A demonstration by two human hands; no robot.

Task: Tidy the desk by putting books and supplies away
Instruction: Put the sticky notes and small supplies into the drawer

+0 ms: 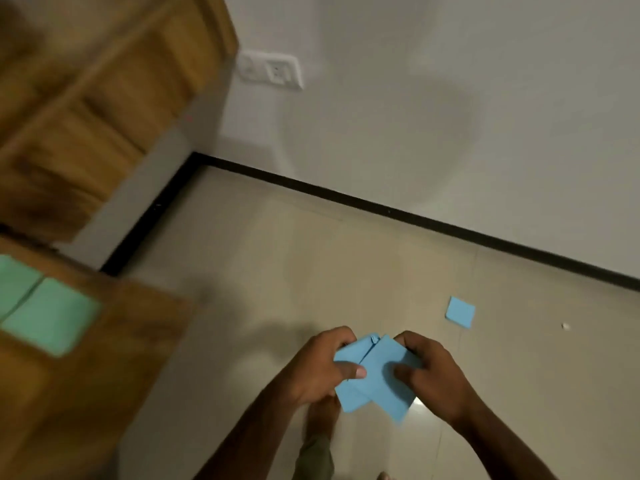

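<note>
- Two hands showing: left hand [313, 367], right hand [431, 374], both gripping blue paper.
- Blue paper sheets in hands [375, 375]: at least two overlapping, exact count unclear.
- One blue note lying on floor [460, 312].
- Two green pads sitting on desk [48, 315], [15, 280].
- One wall socket plate [270, 70].

Hands: I've got my left hand [313, 370] and right hand [427, 375] side by side, low in view, over the floor [277, 258].
Papers [375, 375]: between the two hands, overlapping.
Loose note [460, 312]: on the floor, up and right of my hands.
Desk [114, 358]: to my left, two pads [48, 315] lying on it.
Socket [270, 71]: on the wall [450, 98] beyond.
</note>
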